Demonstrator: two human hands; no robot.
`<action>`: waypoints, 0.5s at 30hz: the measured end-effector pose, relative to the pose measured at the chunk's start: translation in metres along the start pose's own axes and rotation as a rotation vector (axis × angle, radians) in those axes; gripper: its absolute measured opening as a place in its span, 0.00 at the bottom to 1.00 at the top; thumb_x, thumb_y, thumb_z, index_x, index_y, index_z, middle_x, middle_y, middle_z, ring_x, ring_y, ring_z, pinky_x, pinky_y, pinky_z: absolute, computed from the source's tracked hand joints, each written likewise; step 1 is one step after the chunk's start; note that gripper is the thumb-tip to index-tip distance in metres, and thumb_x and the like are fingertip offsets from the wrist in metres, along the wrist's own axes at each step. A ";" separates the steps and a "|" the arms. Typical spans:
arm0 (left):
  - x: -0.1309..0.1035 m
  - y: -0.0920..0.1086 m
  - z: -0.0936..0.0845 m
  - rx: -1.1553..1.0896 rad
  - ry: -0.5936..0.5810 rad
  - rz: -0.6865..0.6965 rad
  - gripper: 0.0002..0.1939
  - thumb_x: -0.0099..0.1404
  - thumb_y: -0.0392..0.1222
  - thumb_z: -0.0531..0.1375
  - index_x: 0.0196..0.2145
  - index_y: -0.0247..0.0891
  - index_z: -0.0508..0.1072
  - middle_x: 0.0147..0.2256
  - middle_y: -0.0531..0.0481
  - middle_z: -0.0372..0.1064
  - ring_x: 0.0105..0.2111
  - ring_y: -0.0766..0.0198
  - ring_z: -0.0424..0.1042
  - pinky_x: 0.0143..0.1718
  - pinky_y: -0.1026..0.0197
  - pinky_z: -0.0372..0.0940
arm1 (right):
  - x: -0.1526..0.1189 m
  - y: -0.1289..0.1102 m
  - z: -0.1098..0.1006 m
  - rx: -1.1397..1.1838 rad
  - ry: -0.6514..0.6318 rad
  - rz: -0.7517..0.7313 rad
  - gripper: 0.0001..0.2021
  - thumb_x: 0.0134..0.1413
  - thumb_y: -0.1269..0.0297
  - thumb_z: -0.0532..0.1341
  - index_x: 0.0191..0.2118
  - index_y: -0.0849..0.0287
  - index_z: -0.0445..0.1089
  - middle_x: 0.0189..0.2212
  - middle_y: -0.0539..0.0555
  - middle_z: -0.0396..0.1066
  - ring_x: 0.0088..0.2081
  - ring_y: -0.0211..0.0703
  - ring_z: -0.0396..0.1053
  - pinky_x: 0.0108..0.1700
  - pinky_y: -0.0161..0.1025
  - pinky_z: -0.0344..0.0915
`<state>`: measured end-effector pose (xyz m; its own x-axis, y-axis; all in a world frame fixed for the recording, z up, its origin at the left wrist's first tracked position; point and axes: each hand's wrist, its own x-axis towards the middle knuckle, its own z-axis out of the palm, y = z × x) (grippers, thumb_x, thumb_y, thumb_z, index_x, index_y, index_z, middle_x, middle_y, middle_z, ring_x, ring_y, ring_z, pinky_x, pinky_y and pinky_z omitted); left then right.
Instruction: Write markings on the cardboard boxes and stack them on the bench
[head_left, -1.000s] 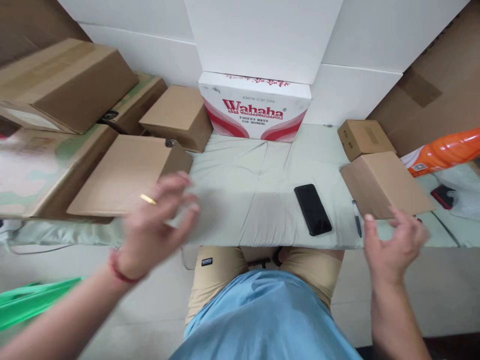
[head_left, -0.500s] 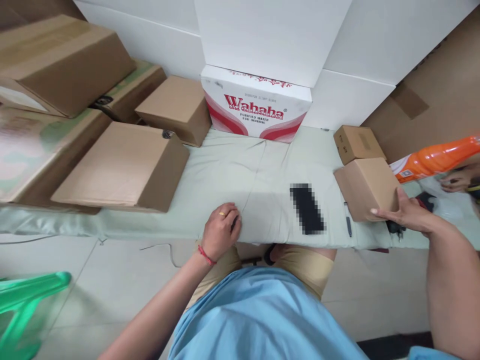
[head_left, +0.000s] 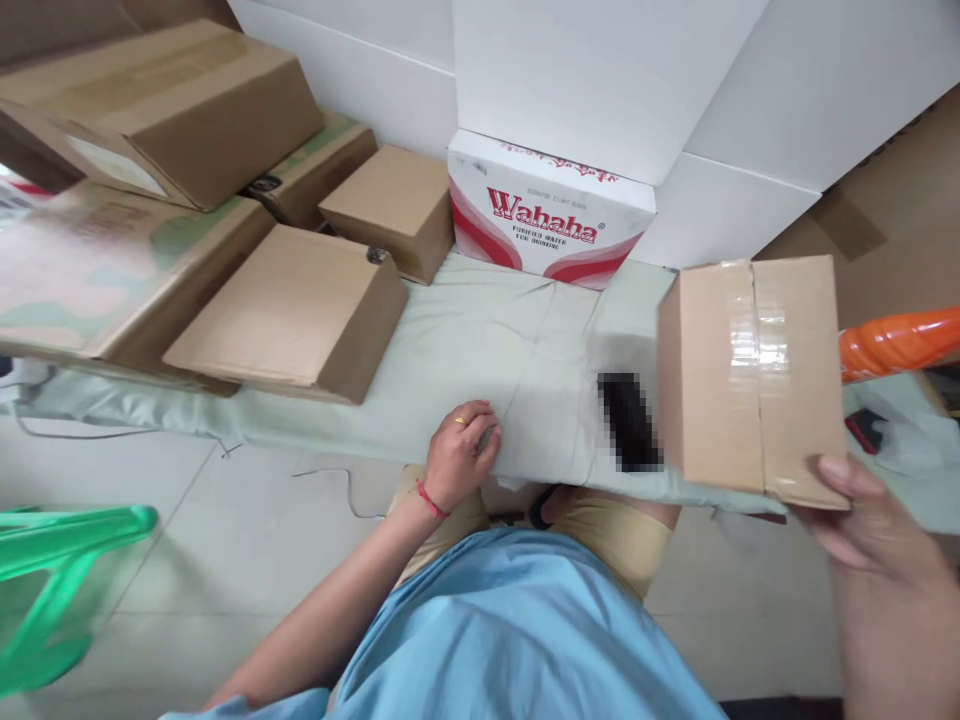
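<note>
Green-covered table, cardboard box held above its right side

The right hand clamps the near corner, thumb on the taped face, probably to carry the weight. The left hand rests curled at the table edge; if it grips something, I cannot tell.

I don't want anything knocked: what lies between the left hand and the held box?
Head view: a dark, pixelated item on the pale cloth, nearer the box.
</note>
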<state>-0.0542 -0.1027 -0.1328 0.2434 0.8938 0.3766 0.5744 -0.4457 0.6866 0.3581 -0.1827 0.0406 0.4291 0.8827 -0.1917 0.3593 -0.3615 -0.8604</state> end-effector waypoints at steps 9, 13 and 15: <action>-0.029 0.055 -0.059 -0.509 0.003 -0.186 0.26 0.80 0.60 0.51 0.64 0.44 0.74 0.63 0.38 0.71 0.66 0.46 0.68 0.67 0.42 0.64 | -0.043 -0.014 0.173 0.565 -0.499 0.161 0.35 0.60 0.28 0.57 0.55 0.51 0.78 0.55 0.62 0.81 0.52 0.65 0.80 0.45 0.64 0.81; -0.047 0.053 -0.065 -0.641 -0.009 -0.261 0.32 0.78 0.63 0.55 0.71 0.47 0.67 0.70 0.40 0.64 0.71 0.44 0.62 0.71 0.41 0.61 | -0.050 -0.006 0.198 0.607 -0.499 0.115 0.29 0.59 0.34 0.67 0.55 0.50 0.79 0.63 0.59 0.76 0.65 0.62 0.72 0.52 0.59 0.81; -0.053 0.047 -0.059 -0.740 -0.007 -0.353 0.32 0.78 0.63 0.55 0.72 0.47 0.66 0.72 0.40 0.61 0.72 0.45 0.62 0.70 0.42 0.64 | -0.051 0.001 0.200 0.601 -0.517 0.092 0.29 0.61 0.34 0.65 0.57 0.49 0.79 0.65 0.58 0.74 0.69 0.62 0.68 0.54 0.58 0.81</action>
<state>-0.0862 -0.1741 -0.0835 0.1506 0.9868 0.0590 -0.0460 -0.0526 0.9976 0.1706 -0.1679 -0.0448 -0.0563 0.9378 -0.3427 -0.2307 -0.3462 -0.9094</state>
